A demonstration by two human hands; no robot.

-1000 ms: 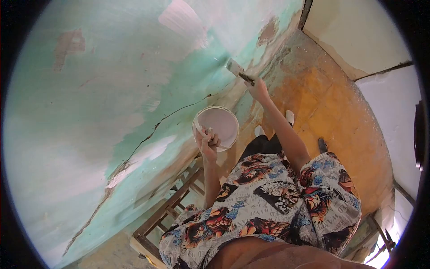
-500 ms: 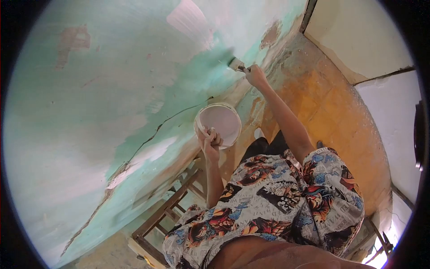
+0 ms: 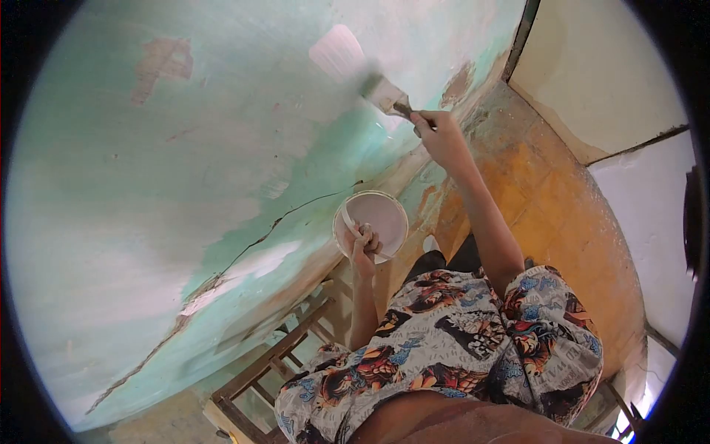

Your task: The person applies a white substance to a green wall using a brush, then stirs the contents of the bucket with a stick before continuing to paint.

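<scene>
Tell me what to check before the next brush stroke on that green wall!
1. Right hand grips the paintbrush handle: ok.
2. Bristles meet the wall beside the white patch: ok.
3. Left hand holds the paint bucket, opening up: ok.
4. Enough paint on the bristles: cannot tell, blurred.
5. Crack in the wall painted over: not ok, it shows bare.
6. Footing steady: cannot tell, legs mostly hidden.
</scene>
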